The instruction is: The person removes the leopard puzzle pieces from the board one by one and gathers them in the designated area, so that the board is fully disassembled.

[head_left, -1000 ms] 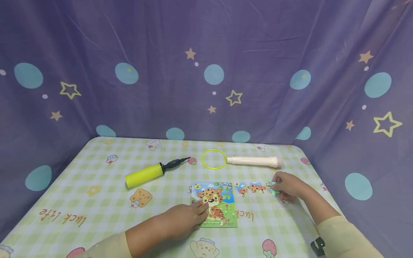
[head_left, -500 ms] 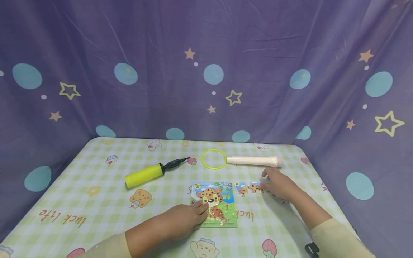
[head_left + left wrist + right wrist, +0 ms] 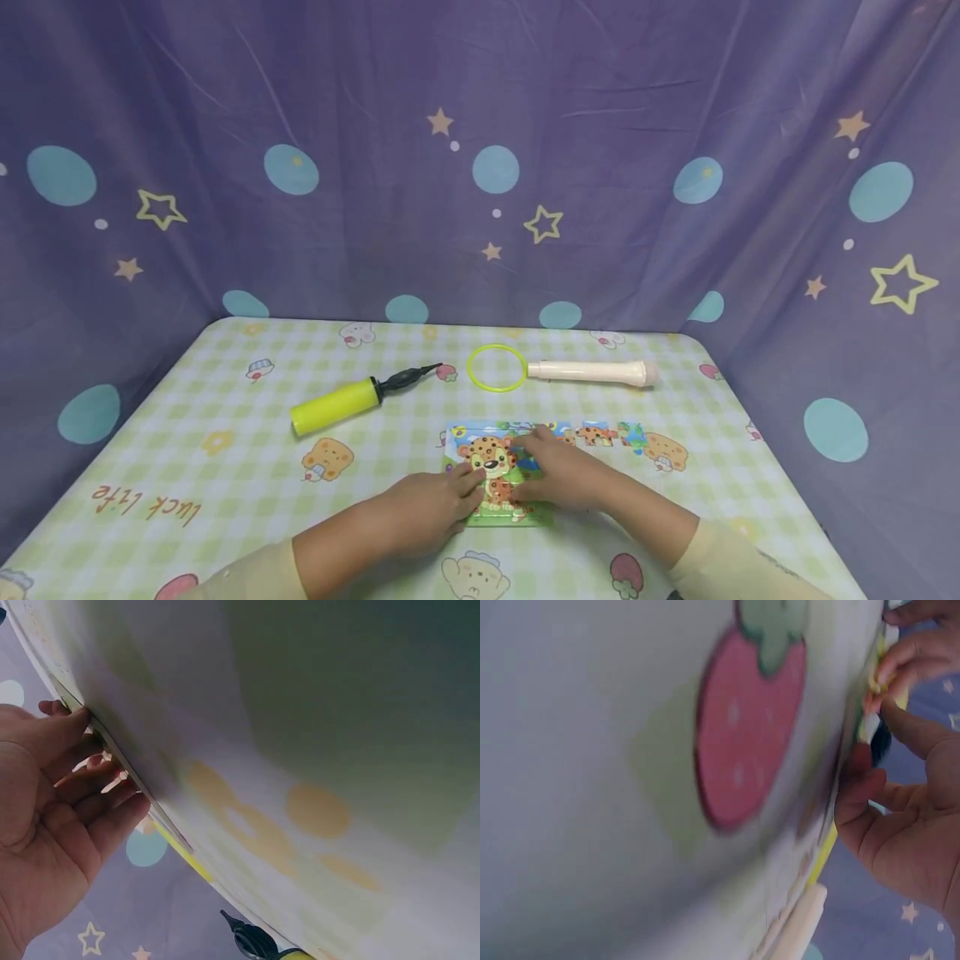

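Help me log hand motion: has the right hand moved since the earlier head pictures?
Yes, leftward: judged against the pale handle, the right hand has gone from below the handle's right end to below its left half, over the leopard puzzle.

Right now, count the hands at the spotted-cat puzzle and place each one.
2: the left hand at the left side of the puzzle, the right hand at its right. None seems hidden.
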